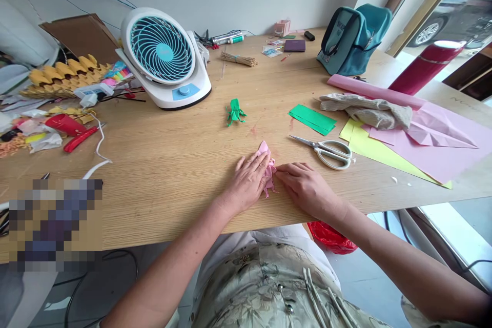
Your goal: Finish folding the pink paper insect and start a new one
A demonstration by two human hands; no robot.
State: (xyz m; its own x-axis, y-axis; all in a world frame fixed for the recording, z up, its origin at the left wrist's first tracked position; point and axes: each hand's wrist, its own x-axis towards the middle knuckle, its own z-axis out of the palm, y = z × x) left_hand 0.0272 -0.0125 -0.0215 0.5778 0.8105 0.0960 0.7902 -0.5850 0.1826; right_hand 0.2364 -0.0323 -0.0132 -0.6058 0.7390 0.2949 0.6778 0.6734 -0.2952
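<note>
A pink folded-paper figure [270,180] lies on the table near its front edge, with a pointed top and thin leg-like strips at its lower end. My left hand [248,180] rests across it, fingers stretched out and pressing it to the wood, so its middle is partly hidden. From the right, my right hand [307,187] is closed in a pinch at the figure's side edge. Farther back stands a green folded-paper insect [235,113] with bent legs. White-handled scissors [332,154] lie partly open to the right of my hands, below green paper strips [312,119].
A white fan [161,54] stands at the back left. Yellow paper [378,151], pink sheets [446,136], a grey cloth [369,108] and a red thermos [426,66] occupy the right. A teal bag [351,41] sits behind them. Scraps and a red roll [65,124] clutter the left.
</note>
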